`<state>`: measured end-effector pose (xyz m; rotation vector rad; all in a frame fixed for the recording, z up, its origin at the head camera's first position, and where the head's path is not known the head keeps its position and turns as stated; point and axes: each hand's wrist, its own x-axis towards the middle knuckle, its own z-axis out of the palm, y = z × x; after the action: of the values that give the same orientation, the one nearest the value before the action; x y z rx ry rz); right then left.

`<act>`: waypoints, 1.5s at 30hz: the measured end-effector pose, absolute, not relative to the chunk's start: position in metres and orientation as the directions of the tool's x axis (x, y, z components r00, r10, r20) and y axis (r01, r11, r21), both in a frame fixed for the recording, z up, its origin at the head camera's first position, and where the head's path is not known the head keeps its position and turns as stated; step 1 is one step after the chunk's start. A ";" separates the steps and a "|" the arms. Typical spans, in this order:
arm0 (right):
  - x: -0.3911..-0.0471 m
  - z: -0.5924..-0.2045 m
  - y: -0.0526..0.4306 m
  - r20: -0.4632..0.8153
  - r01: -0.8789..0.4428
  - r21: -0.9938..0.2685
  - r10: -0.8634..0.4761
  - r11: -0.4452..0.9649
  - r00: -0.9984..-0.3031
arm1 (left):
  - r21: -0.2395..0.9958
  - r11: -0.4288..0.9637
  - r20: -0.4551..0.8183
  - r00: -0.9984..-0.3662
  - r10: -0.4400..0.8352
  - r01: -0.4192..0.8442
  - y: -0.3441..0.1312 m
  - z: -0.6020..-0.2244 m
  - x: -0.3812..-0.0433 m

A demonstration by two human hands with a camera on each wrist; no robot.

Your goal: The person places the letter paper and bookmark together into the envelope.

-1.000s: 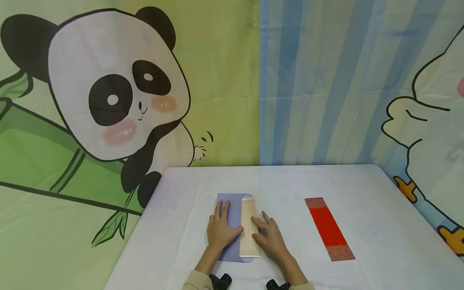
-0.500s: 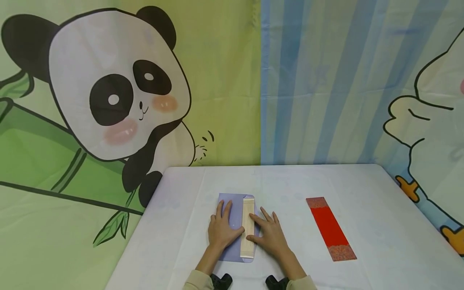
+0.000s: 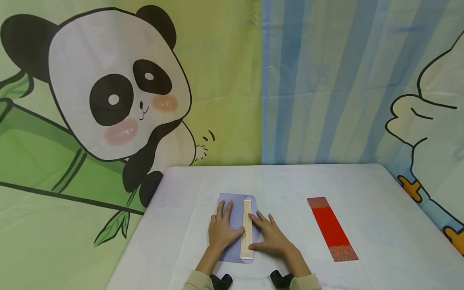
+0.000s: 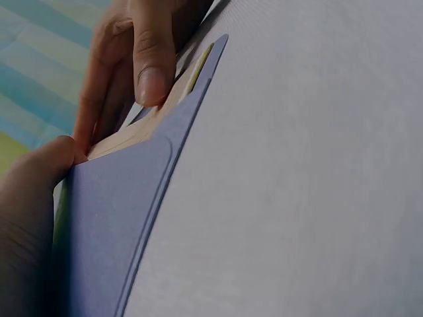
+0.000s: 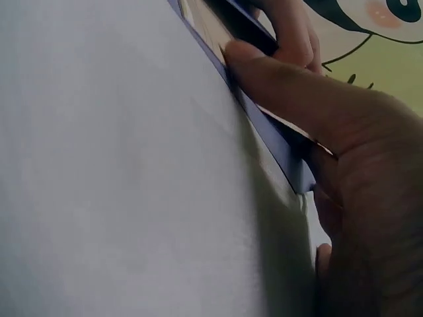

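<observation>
A purple envelope (image 3: 236, 204) lies on the table. A flat cream piece, perhaps folded paper, (image 3: 247, 227) sits partly inside its right-hand opening; the part within is hidden. My left hand (image 3: 220, 230) rests on the envelope with fingers extended, its thumb (image 4: 49, 162) at the opening's edge in the left wrist view. With thumb and index finger spread apart along the cream piece, my right hand (image 3: 272, 238) touches its exposed part. In the right wrist view my right thumb (image 5: 264, 69) lies on the cream piece, above the purple edge (image 5: 281, 148).
A red strip with patterned ends (image 3: 331, 227) lies to the right on the white table (image 3: 282, 185). Printed curtains (image 3: 224, 100) hang behind the table. Black devices (image 3: 222, 281) are worn at both wrists.
The cream piece has slid left into the envelope, so a narrower band of it shows. My right hand has shifted slightly left with it; the left hand has stayed nearly still.
</observation>
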<state>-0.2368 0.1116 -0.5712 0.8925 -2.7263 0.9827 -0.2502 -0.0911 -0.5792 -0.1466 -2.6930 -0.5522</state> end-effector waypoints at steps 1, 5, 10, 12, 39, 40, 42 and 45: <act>-0.237 -0.570 0.113 0.279 -0.569 -0.549 -0.507 0.613 -0.815 | 0.357 0.917 0.393 -0.919 0.026 0.179 -0.091 -0.579 -0.250; -0.238 -0.570 0.110 0.282 -0.598 -0.516 -0.537 0.614 -0.795 | 0.351 0.920 0.394 -0.919 0.025 0.176 -0.092 -0.579 -0.250; -0.237 -0.573 0.102 0.304 -0.613 -0.498 -0.539 0.613 -0.786 | 0.348 0.921 0.390 -0.920 0.026 0.173 -0.091 -0.579 -0.251; -0.237 -0.573 0.101 0.295 -0.599 -0.518 -0.530 0.611 -0.795 | 0.345 0.922 0.390 -0.920 0.031 0.177 -0.091 -0.579 -0.251; -0.243 -0.571 0.094 0.318 -0.636 -0.437 -0.552 0.637 -0.771 | 0.309 0.935 0.373 -0.927 0.053 0.177 -0.091 -0.577 -0.251; -0.244 -0.571 0.093 0.320 -0.637 -0.435 -0.552 0.637 -0.770 | 0.308 0.935 0.371 -0.927 0.053 0.177 -0.091 -0.577 -0.251; -0.245 -0.572 0.093 0.320 -0.637 -0.432 -0.552 0.639 -0.770 | 0.305 0.936 0.367 -0.928 0.055 0.176 -0.091 -0.578 -0.252; -0.246 -0.573 0.093 0.321 -0.638 -0.428 -0.553 0.640 -0.769 | 0.302 0.937 0.362 -0.930 0.057 0.175 -0.090 -0.578 -0.252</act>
<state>-0.2459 0.0926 -0.5731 0.9871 -2.6965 0.7975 -0.2520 -0.0902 -0.5781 -0.1697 -2.7407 -0.4720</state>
